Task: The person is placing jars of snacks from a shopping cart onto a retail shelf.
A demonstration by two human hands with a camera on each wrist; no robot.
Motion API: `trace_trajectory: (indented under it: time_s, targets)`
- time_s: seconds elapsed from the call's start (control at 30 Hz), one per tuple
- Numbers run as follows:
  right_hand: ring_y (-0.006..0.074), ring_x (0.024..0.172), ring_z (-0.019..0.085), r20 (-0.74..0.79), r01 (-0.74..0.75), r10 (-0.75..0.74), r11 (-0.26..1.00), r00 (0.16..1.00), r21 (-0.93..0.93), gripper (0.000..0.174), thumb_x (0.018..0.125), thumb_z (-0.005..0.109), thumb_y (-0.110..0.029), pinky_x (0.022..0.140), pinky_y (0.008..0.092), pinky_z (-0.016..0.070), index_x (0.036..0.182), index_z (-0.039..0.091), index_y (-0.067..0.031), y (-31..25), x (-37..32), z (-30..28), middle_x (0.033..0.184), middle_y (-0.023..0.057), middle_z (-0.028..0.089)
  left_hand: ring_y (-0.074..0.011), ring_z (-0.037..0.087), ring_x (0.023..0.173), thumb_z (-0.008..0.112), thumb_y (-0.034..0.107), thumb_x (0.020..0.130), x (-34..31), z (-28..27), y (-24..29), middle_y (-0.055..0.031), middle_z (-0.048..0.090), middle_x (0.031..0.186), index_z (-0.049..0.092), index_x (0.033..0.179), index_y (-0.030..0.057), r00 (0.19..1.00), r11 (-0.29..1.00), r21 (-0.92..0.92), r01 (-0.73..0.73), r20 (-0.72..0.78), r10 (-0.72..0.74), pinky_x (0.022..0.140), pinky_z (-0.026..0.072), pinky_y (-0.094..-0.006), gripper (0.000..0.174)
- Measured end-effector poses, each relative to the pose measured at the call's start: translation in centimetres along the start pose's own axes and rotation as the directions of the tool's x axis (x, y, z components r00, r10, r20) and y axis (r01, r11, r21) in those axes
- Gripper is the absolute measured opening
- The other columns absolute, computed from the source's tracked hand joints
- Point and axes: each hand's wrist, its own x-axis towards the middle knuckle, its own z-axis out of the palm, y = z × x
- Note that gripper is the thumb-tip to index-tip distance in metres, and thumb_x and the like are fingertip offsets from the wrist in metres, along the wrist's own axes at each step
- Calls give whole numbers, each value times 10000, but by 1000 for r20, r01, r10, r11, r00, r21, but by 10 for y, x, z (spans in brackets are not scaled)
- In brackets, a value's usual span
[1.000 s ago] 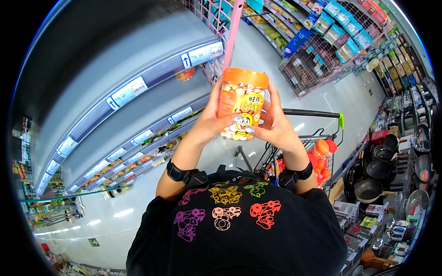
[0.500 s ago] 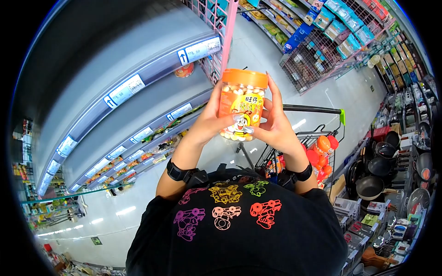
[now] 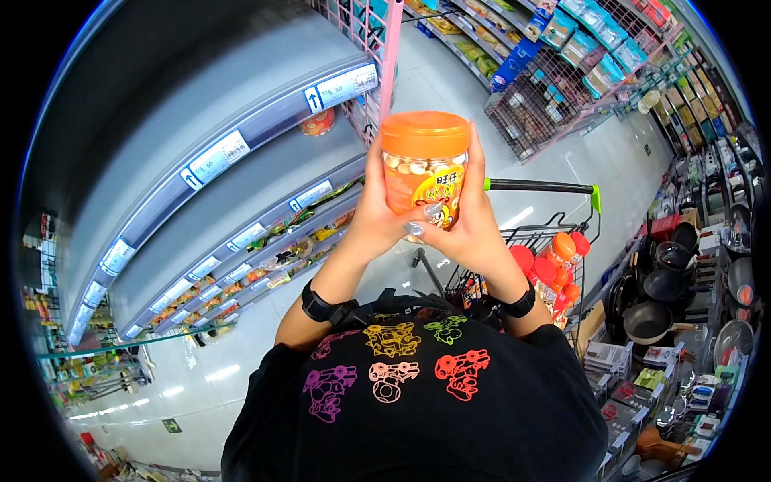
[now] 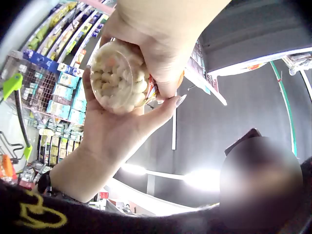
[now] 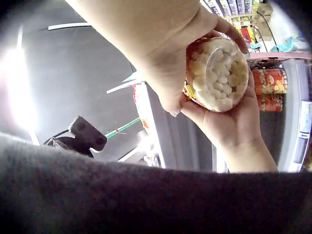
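Observation:
A clear jar of small pale round pieces (image 3: 426,169), with an orange lid and an orange and yellow label, is held between both hands in the head view. The left hand (image 3: 377,213) grips its left side and the right hand (image 3: 474,221) its right side, thumbs across the front of the label. In the left wrist view the jar's clear base (image 4: 119,78) faces the camera, with fingers wrapped around it. The right wrist view also shows the jar's base (image 5: 219,74) between the two hands. The fingers behind the jar are partly hidden.
Left stands a shelf unit with price labels (image 3: 217,159), one orange-topped item (image 3: 318,122) on it. A shopping cart (image 3: 546,187) holding red and orange-lidded jars (image 3: 562,247) is at the right. Beyond are pans (image 3: 647,321) and a wire rack (image 3: 526,120).
The jar has come a little closer to the head camera and its lid tilts more into view. Both hands have moved with it, still gripping it, and the thumbs now nearly meet.

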Motion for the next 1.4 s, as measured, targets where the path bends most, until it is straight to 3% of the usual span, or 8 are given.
trace_trajectory:
  time_s: [0.2,0.4,0.6,0.9,1.0,1.1,1.17,1.4]
  targets:
    - [334,1257,426,-8,20,-21,999,1000,-30,1140,705,747,-142,1035,389,351,1438,-114,1,-1,-1,3,1391,259,330,-243,355,1311,807,135,687,-3,0,2,-125,294,1437,18,1470,90,999,998,-61,-32,24,33,1050,367,-404,1113]
    - [342,1266,414,4,29,-29,997,1000,-65,1099,724,724,-153,1039,392,343,1443,-93,-1,-2,-2,2,1390,265,325,-244,358,1309,824,163,670,-6,-2,-1,-125,284,1441,3,1471,97,1000,1000,-20,-23,-8,23,1050,368,-409,1149]
    - [352,1262,419,7,23,-22,995,1000,-93,1096,717,723,-153,1038,393,344,1445,-84,-13,-1,-1,2,1379,266,336,-240,361,1306,767,90,723,-6,-2,-4,-125,305,1428,22,1470,96,999,999,35,12,-34,-11,1044,377,-403,1055]
    - [395,1265,408,-38,49,-52,996,998,-73,770,854,466,-112,1048,392,326,1457,-1,-1,7,-6,1,1403,272,319,-214,374,1290,673,43,784,-8,-2,-2,-127,345,1398,57,1459,40,996,999,4,40,-81,-39,1045,353,-356,913]
    - [397,1270,404,-40,71,-78,984,996,-165,782,849,494,-133,1043,391,335,1458,21,0,11,-7,0,1415,270,310,-207,378,1284,656,53,801,-8,-4,-2,-123,362,1388,78,1462,57,993,994,-65,86,-69,-91,1039,356,-348,878]
    - [395,1272,406,-48,-24,18,992,999,-127,781,848,514,-148,1035,393,349,1455,50,10,5,-9,0,1425,270,301,-205,385,1279,654,61,810,-8,-1,5,-117,362,1393,106,1464,77,969,964,-157,216,-86,-231,1038,356,-341,854]
    - [373,1254,436,-82,39,-57,980,995,-198,780,838,546,-145,1020,389,370,1453,93,13,8,-10,1,1413,264,326,-199,390,1281,678,74,804,-8,-5,4,-104,363,1404,139,1463,91,968,948,-221,230,-50,-247,1042,355,-341,852]
    - [352,1200,493,-132,-31,8,984,991,-175,797,818,596,-122,991,380,402,1454,129,-10,7,-15,1,1358,257,397,-203,403,1280,705,99,760,-12,-7,3,-94,380,1396,171,1458,99,951,903,-306,301,21,-309,1040,369,-352,879]
